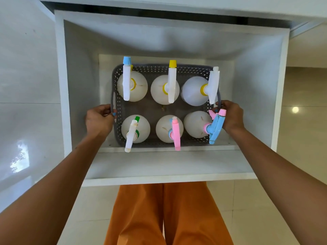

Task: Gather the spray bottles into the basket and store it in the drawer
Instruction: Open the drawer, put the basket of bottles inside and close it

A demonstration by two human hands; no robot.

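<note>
A grey perforated basket [150, 68] sits low inside the open white drawer [169, 165]. It holds several white spray bottles in two rows, such as one with a yellow nozzle [164, 89] in the far row and one with a pink trigger [169, 129] in the near row. My left hand [99, 119] grips the basket's left rim by its handle. My right hand [230, 115] grips the right rim, beside a bottle with a blue and pink trigger [196, 124]. Whether the basket rests on the drawer floor I cannot tell.
The drawer's white walls rise closely around the basket, with a narrow gap on each side. The cabinet front [177, 7] overhangs the far end. Glossy pale floor tiles [26, 121] lie on both sides. My orange trousers [168, 214] stand just before the drawer front.
</note>
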